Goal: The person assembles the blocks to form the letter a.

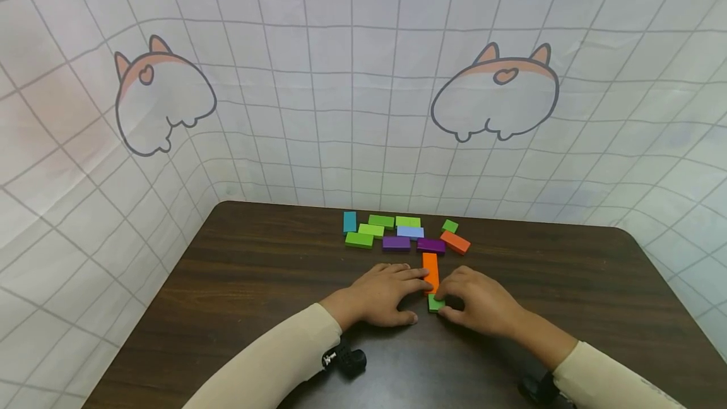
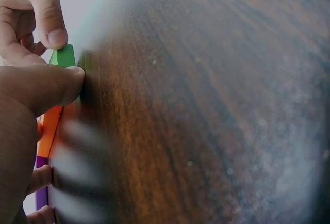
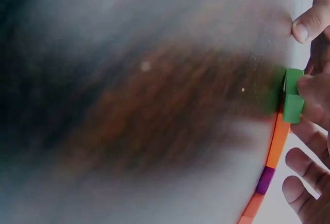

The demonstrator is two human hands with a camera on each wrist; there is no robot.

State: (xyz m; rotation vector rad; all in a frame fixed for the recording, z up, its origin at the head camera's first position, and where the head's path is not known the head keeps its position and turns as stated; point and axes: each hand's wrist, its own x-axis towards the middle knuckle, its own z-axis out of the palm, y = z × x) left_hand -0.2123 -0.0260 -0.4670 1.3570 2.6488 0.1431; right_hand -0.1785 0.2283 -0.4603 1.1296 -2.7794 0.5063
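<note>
A green block [image 1: 435,305] lies at the near end of an orange block [image 1: 430,270]. My right hand [image 1: 483,302] pinches the green block between thumb and fingers; the right wrist view shows the thumb against this green block [image 3: 294,105]. With its fingers stretched forward, my left hand [image 1: 386,295] reaches from the other side, its fingertips at the orange block's left edge and its thumb resting low near the green block. In the left wrist view the left thumb partly covers the green block [image 2: 65,56]. A purple block [image 1: 431,245] lies beyond the orange one's far end.
Farther back on the dark wooden table [image 1: 244,289] lie several small blocks: a teal block [image 1: 349,222], a light blue block [image 1: 410,232], a violet block [image 1: 396,243], a reddish-orange block [image 1: 455,242] and green ones. A patterned white curtain [image 1: 352,112] hangs behind.
</note>
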